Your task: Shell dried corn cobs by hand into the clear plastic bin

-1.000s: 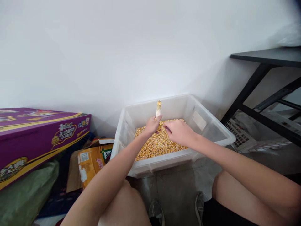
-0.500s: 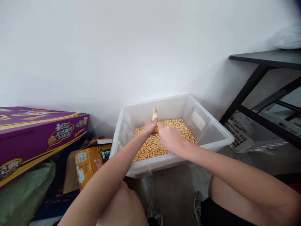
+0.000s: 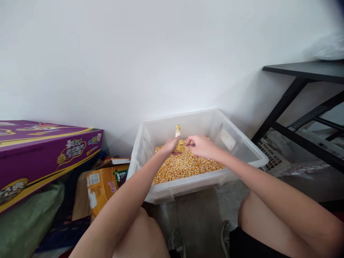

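My left hand (image 3: 171, 146) is closed around a corn cob (image 3: 177, 131), held upright over the tub. The cob's upper part is pale and mostly bare, with a few kernels at its tip, and yellow kernels cover its lower part. In my right hand (image 3: 202, 147) is a thin, dark pointed tool (image 3: 191, 144), its end close to the cob's kernels. I cannot make out whether the tip touches them. Below both hands, loose corn kernels (image 3: 182, 167) cover the bottom of a translucent plastic tub (image 3: 193, 184).
A purple carton (image 3: 48, 152) and an opened orange box (image 3: 100, 186) stand to the left, near a green bag (image 3: 32, 222). At right is a black metal-framed table (image 3: 301, 70) with a white plastic basket (image 3: 272, 157) under it. A white wall (image 3: 161, 57) rises behind the tub.
My right hand has drawn back to the right from the cob, and the thin tool now shows. The left hand still holds the cob in nearly the same place.
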The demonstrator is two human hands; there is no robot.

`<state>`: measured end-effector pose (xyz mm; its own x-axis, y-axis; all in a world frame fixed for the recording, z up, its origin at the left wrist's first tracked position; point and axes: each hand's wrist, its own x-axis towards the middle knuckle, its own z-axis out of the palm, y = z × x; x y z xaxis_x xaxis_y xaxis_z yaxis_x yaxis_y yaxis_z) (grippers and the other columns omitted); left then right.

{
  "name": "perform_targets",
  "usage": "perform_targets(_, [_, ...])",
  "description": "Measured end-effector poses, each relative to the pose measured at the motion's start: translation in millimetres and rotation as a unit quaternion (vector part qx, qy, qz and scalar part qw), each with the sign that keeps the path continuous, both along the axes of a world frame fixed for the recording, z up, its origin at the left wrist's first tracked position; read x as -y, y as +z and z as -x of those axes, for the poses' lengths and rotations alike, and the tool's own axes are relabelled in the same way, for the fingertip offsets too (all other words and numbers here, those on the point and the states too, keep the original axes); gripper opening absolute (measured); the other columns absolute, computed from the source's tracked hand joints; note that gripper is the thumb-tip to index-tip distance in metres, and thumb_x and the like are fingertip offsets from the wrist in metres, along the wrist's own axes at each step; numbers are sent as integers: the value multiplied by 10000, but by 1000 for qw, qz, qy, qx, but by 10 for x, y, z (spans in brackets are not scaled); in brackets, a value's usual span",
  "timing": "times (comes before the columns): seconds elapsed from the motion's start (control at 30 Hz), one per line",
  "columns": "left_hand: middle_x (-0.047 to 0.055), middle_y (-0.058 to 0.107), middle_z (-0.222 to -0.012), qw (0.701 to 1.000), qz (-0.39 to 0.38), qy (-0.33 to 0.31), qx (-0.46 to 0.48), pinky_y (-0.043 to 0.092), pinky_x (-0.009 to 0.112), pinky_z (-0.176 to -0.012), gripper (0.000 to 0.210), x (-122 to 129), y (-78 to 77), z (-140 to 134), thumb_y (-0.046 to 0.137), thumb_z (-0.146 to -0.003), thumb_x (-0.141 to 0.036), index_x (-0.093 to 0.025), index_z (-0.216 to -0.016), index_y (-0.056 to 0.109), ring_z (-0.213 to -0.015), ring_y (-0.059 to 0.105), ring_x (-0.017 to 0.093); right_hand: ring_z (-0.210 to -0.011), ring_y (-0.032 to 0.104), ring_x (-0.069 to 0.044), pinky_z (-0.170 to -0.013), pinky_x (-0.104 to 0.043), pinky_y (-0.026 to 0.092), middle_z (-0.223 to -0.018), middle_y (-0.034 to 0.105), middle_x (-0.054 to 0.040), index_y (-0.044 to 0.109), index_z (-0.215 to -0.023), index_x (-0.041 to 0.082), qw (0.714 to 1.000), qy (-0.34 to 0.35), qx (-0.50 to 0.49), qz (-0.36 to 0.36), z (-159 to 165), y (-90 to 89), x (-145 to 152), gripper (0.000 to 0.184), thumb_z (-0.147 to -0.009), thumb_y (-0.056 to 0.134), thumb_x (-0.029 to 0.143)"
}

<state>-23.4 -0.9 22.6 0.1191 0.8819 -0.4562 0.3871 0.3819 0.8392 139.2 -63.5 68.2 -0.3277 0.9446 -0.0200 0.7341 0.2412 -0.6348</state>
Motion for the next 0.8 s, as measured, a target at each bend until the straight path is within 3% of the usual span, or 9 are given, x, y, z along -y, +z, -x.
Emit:
perform_targets(0.1, [92, 654, -779, 1000, -23, 3, 15, 392, 203, -403, 462, -23, -3, -16, 451, -817, -528, -130, -1032, 545, -541, 617, 157, -443, 520, -99, -459, -225, 358, -635, 620, -23, 614, -972, 172, 996, -13, -56, 71, -136, -30, -94, 239, -747, 536, 191])
perform_targets(0.3, [59, 633, -690, 999, -28, -26, -6, 328, 203, -347, 448, -29, 16, -50, 452, -794, -534, -151, -999, 563, -474, 603, 165, -421, 475, -81, -434, -226, 345, -649, 628, -22, 673, -878, 173, 993, -4, -103, 62, -273, -15, -149, 191, -715, 587, 227])
perform_targets(0.43, [56, 652, -767, 998, -29, -51, -4, 342, 211, -352, 448, -9, 27, -60, 470, -778, -553, -175, -997, 569, -480, 610, 162, -551, 549, -116, -521, -241, 404, -686, 656, -36, 705, -810, 171, 989, 4, -136, 55, -336, -12, -212, 168, -653, 649, 193])
perform_targets(0.6, [23, 612, -667, 998, -35, -53, 7, 340, 206, -355, 472, -21, 2, -39, 482, -762, -580, -184, -1007, 557, -482, 610, 170, -733, 617, -159, -686, -278, 468, -785, 692, -54, 709, -764, 168, 975, 24, -204, 86, -424, -11, -279, 148, -620, 676, 180])
perform_targets(0.8, [29, 619, -665, 998, -34, -51, 23, 343, 206, -359, 516, -40, -14, -31, 477, -761, -599, -172, -1047, 525, -470, 601, 158, -774, 633, -168, -745, -298, 481, -797, 698, -55, 708, -765, 169, 965, 41, -239, 98, -457, -21, -284, 147, -622, 675, 181])
